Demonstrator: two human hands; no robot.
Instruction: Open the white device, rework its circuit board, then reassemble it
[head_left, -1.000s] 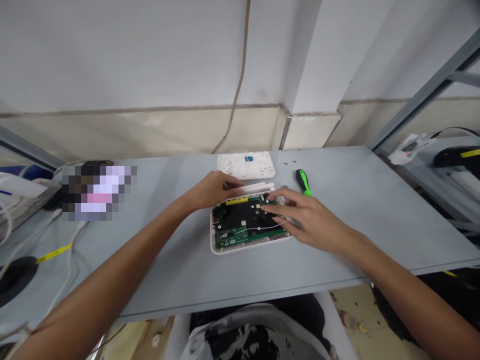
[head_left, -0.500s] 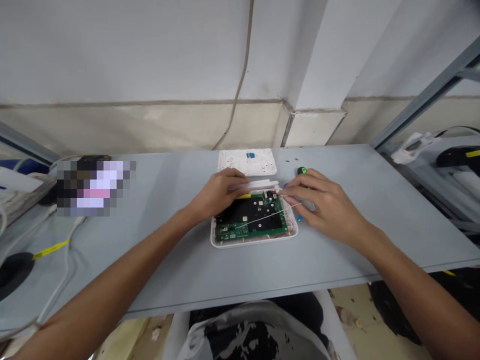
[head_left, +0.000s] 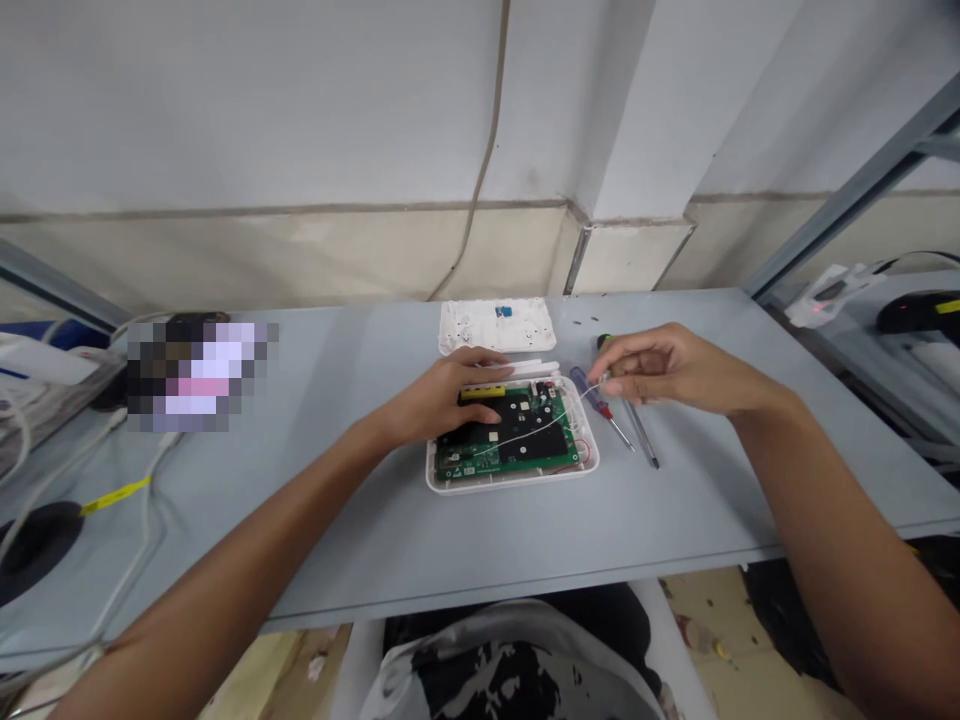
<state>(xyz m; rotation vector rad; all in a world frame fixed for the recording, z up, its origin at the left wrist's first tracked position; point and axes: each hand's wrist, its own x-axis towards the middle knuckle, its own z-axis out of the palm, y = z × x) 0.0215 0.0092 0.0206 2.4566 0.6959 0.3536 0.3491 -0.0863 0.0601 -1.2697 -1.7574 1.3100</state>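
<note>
My left hand (head_left: 442, 397) lies palm down on the top edge of a green circuit board (head_left: 510, 445), its fingers over a yellow label. The board sits in an open white plastic housing (head_left: 510, 482). My right hand (head_left: 667, 368) is off to the right of the housing, pinching a thin white wire (head_left: 540, 425) that runs across the board. Beside that hand lie a blue-handled screwdriver (head_left: 586, 390), a slim metal screwdriver (head_left: 641, 432) and a green-and-black screwdriver (head_left: 604, 342). A white plastic cover (head_left: 495, 326) rests upside down behind the board.
A grey table (head_left: 337, 520) carries everything, with several tiny dark screws (head_left: 579, 322) near its back edge. White cables and a yellow tag (head_left: 115, 496) lie at the left, beside a black round hole. A wall stands behind; a metal rack stands at the right.
My right hand has lifted off the board and moved right, drawing the wire with it and uncovering the screwdrivers. My left hand has barely moved.
</note>
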